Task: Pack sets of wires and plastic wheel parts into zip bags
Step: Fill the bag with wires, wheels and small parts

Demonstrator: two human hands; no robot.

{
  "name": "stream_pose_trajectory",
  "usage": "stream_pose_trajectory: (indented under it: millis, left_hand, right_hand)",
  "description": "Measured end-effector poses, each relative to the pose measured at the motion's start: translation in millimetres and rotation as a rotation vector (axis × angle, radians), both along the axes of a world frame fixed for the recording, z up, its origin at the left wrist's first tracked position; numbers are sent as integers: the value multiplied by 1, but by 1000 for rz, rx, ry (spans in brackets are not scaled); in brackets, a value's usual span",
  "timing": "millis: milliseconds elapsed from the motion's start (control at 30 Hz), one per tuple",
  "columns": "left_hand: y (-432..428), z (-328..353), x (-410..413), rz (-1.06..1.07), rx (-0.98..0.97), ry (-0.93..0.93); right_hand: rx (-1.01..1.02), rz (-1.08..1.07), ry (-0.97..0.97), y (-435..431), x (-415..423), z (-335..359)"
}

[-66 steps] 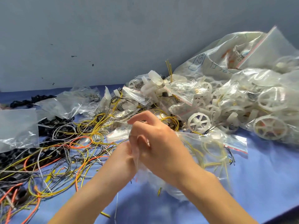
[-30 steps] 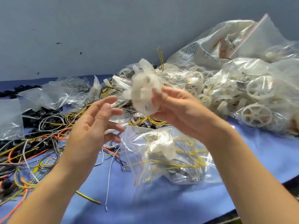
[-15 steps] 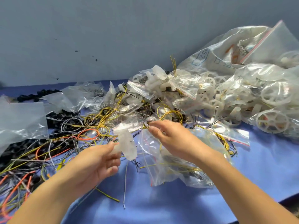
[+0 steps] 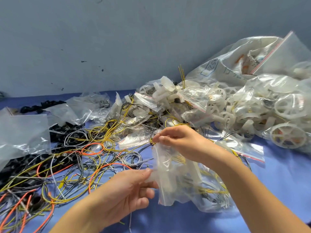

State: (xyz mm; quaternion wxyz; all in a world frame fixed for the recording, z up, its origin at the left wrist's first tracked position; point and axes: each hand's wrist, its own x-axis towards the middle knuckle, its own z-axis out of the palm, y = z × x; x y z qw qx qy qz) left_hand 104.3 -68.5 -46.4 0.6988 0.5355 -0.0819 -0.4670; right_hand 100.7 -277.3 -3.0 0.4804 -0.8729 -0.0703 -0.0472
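Pinching the top of the zip bag (image 4: 170,184), the right hand (image 4: 182,143) holds it up. The left hand (image 4: 124,195), gripping a white plastic part (image 4: 150,177), has reached the bag.

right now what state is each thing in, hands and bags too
left hand, pinching a white piece at the bag's side
right hand, pinching the zip bag's top edge
zip bag, held up, yellow wires inside
loose wires, tangled on the blue cloth
spoked wheel, lying inside a clear bag
empty bag, lying flat
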Motion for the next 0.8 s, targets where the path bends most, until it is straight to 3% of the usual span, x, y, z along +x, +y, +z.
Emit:
stream_pose_trajectory:
  millis: [133, 300, 533, 700, 800]
  left_hand:
    - [-7, -1, 2, -64, -89, -84]
    - [-16, 0, -1, -86, -82, -306]
    - [-45, 7, -12, 54, 86, -687]
    - [-52, 13, -16, -12, 149, -736]
    - [-56, 22, -18, -6, 197, -900]
  right_hand:
    - [-189, 28, 99, 4, -3, 0]
    - [-176, 59, 129, 0, -7, 11]
    - [-316, -18, 14, 9, -15, 24]
    - [-338, -113, -136, 10, -24, 39]
    - [-399, -127, -138, 15, -25, 39]
